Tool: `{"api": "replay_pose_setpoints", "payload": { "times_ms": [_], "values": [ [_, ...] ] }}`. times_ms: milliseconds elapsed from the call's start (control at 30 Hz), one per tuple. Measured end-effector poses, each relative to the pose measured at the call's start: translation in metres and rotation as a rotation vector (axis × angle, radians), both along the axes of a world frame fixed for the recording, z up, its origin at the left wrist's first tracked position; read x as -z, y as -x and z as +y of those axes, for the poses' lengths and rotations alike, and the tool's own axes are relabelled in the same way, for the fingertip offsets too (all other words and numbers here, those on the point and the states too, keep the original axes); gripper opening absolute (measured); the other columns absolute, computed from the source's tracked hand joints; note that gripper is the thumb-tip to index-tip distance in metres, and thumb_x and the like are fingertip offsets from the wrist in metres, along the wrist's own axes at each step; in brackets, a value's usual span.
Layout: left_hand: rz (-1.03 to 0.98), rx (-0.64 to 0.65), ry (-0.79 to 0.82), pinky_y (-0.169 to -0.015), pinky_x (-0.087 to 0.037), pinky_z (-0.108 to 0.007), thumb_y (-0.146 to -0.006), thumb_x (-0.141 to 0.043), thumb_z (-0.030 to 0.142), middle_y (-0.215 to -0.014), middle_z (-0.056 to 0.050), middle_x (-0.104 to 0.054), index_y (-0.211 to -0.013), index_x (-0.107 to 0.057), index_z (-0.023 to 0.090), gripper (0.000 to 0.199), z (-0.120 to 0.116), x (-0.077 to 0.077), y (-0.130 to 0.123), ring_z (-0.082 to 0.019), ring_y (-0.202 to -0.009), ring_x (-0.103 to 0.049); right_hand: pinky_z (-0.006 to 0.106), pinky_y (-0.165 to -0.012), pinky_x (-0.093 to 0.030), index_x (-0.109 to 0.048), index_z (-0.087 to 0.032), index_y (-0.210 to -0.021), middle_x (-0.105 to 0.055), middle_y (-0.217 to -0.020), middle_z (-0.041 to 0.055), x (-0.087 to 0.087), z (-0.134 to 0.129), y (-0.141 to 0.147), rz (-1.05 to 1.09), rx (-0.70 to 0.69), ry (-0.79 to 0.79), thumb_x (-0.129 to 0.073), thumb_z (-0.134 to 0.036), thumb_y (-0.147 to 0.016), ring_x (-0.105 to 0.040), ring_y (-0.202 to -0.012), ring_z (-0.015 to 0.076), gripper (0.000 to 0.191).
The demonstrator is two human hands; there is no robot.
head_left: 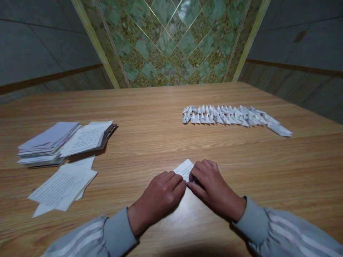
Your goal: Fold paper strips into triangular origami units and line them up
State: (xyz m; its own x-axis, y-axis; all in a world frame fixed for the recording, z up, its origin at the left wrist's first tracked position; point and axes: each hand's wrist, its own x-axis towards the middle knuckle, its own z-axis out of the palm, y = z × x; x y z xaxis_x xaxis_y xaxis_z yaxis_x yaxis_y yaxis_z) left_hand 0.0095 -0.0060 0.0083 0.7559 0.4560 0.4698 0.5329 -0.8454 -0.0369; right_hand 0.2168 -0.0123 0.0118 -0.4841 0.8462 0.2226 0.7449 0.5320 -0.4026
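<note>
Between my hands, low over the wooden table [150, 142], is a small piece of printed paper [184, 169], its top corner pointing away from me. My left hand [166, 189] grips its near left edge with curled fingers. On the right side, my right hand [206, 184] closes on the same paper, thumb and fingertips meeting near the other thumb. The lower part of the paper is hidden behind the fingers, so its folds cannot be made out in full.
Two rows of folded paper pieces [222, 116] stand at the back right, the last ones lying flat. Stacked sheets [50, 142] and a second pile with printed text [87, 137] lie at the left. Nearer are loose printed sheets [63, 185]. A tiled wall [174, 43] rises behind.
</note>
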Motion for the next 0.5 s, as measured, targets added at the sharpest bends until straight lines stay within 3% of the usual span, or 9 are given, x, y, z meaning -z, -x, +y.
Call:
{"api": "replay_pose_setpoints", "payload": {
  "times_ms": [133,233,267,367,500],
  "values": [
    [-0.089,0.006,-0.013,-0.054,-0.038,-0.030,-0.100,-0.048,0.017,-0.075,-0.004,-0.065,-0.093,-0.066,0.014,0.019,0.003,0.001,0.011,-0.017,-0.062,-0.054,0.039,-0.092,-0.032,-0.060,-0.020,-0.099,-0.062,-0.100,0.0040,-0.008,0.005,-0.009,0.090,-0.151,-0.042,-0.075,-0.027,-0.085,-0.050,-0.099,0.0223,0.022],
    [-0.116,0.058,0.011,-0.057,-0.041,-0.028,-0.097,-0.053,0.014,-0.081,-0.005,-0.067,-0.099,-0.065,0.013,0.012,0.003,0.001,0.019,-0.017,-0.067,-0.056,0.040,-0.094,-0.030,-0.062,-0.021,-0.100,-0.064,-0.101,0.0034,-0.010,0.008,-0.015,0.102,-0.261,-0.105,-0.066,-0.022,-0.092,-0.051,-0.099,0.0206,0.009],
    [-0.111,0.079,0.019,-0.058,-0.042,-0.029,-0.097,-0.053,0.013,-0.081,-0.005,-0.067,-0.099,-0.065,0.013,0.012,0.002,0.001,0.021,-0.017,-0.068,-0.056,0.040,-0.094,-0.030,-0.063,-0.021,-0.097,-0.065,-0.098,0.0030,-0.010,0.008,-0.016,0.090,-0.295,-0.112,-0.062,-0.022,-0.094,-0.051,-0.097,0.0202,0.003],
    [-0.065,0.124,0.042,-0.058,-0.043,-0.029,-0.100,-0.047,0.013,-0.080,-0.005,-0.066,-0.095,-0.065,0.013,0.018,-0.003,0.000,0.022,-0.017,-0.067,-0.056,0.040,-0.093,-0.030,-0.066,-0.021,-0.094,-0.065,-0.092,0.0031,-0.009,0.009,-0.018,0.033,-0.383,-0.082,-0.058,-0.026,-0.097,-0.051,-0.094,0.0202,0.010],
    [0.035,0.089,0.105,-0.064,-0.047,-0.031,-0.103,-0.043,0.018,-0.084,-0.005,-0.065,-0.098,-0.064,0.016,0.022,-0.013,-0.002,0.023,-0.018,-0.075,-0.059,0.040,-0.094,-0.030,-0.069,-0.023,-0.098,-0.066,-0.099,0.0037,-0.011,0.010,-0.021,-0.022,-0.432,-0.019,-0.058,-0.030,-0.097,-0.052,-0.097,0.0203,0.013]
  ]
}}
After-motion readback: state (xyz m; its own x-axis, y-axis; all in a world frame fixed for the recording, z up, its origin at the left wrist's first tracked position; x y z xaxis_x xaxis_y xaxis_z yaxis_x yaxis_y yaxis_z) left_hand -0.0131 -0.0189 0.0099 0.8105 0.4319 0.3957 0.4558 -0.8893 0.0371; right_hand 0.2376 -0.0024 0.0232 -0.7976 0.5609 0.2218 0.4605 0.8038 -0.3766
